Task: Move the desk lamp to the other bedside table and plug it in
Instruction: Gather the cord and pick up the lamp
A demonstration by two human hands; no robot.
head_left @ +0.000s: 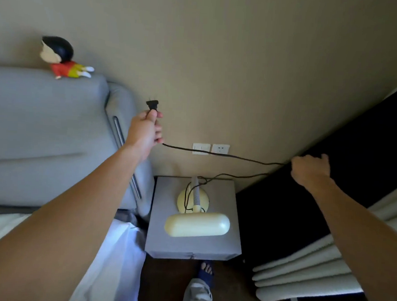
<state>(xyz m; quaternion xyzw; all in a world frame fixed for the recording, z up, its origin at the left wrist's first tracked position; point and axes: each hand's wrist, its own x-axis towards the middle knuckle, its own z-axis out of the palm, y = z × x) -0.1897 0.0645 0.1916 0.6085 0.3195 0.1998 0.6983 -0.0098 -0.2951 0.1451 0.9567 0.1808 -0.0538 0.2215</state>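
Left hand grip closed on black plug; right hand seemingly pinches the cord. Lamp on table.

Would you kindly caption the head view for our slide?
Left hand raises black plug, right hand holds cord; pale yellow desk lamp on grey bedside table.

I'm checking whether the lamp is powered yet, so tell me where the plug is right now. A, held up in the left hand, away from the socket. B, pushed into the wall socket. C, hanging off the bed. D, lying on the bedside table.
A: the left hand holds the black plug up near the headboard, prongs free, well left of and above the wall socket.
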